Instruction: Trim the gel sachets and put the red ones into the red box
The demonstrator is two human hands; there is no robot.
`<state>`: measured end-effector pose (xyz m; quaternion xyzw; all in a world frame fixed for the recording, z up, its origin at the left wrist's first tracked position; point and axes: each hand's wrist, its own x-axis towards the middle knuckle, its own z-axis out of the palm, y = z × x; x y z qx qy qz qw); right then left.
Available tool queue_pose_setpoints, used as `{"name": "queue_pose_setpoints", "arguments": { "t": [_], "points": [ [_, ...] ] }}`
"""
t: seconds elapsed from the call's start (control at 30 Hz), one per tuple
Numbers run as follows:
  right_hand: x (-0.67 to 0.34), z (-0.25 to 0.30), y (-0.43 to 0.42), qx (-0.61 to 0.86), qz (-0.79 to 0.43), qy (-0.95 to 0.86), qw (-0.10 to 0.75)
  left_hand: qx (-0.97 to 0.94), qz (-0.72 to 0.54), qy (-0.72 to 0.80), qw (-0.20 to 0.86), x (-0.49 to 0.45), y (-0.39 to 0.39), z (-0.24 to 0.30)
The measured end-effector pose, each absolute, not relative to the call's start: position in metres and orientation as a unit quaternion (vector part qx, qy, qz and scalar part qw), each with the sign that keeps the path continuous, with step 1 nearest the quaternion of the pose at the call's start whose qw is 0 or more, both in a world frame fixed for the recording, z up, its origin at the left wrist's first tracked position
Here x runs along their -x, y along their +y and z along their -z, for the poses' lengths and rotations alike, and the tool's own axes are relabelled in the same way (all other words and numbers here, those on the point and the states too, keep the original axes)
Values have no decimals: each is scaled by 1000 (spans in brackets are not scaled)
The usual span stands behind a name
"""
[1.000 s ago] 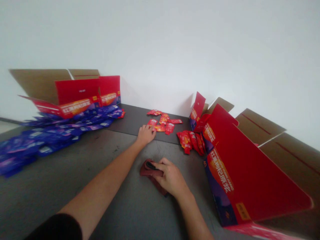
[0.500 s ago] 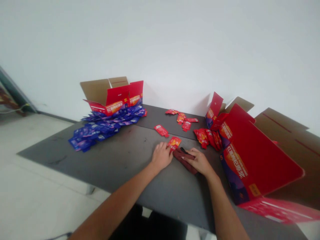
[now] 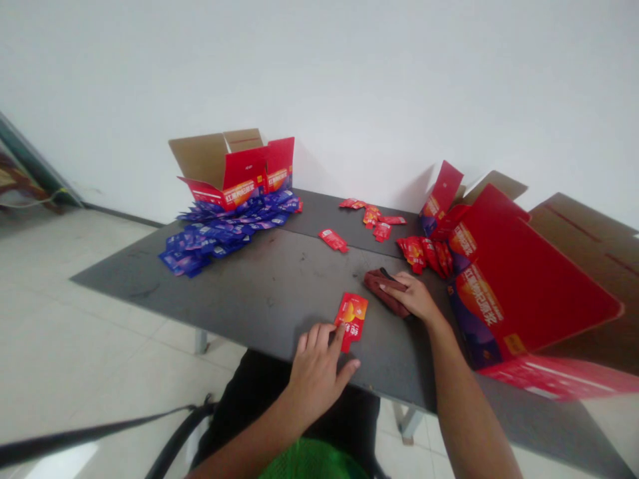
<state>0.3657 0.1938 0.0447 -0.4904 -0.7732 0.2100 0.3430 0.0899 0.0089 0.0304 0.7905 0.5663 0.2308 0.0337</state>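
My left hand [image 3: 317, 372] is at the table's near edge, with a red-and-orange sachet [image 3: 351, 320] between its index finger and thumb. My right hand [image 3: 412, 296] rests on a folded dark red cloth [image 3: 382, 293], fingers across it. A small black item [image 3: 385, 273] lies on top of the cloth. Farther away, a loose group of red sachets [image 3: 372, 216] lies by the wall. A single red sachet [image 3: 333, 240] is apart from them, and a denser heap of red sachets [image 3: 424, 256] lies at right.
The dark grey table [image 3: 249, 286] carries a spill of blue-purple sachets [image 3: 224, 236] below an open red carton [image 3: 229, 169]. A large flattened red carton [image 3: 529, 279] lies at right. Below the table are a tiled floor [image 3: 100, 346] and a green mesh item [image 3: 314, 462].
My left hand has moved toward the near table edge, and the red sachet has come along with it. The view has tilted upward. My right hand stays on the cloth.
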Motion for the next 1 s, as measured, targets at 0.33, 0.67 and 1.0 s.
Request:
{"name": "queue_pose_setpoints", "arguments": {
  "t": [0.33,0.67,1.0],
  "points": [
    [-354,-44,193,498,-141,-770,373,-874,-211,437,4,-67,-3,-11],
    [-275,-94,115,413,-100,-853,303,-865,-213,455,13,-63,-12,0],
    [-285,-56,143,457,-45,-864,207,-849,-235,472,32,-64,-14,5]
  ]
}}
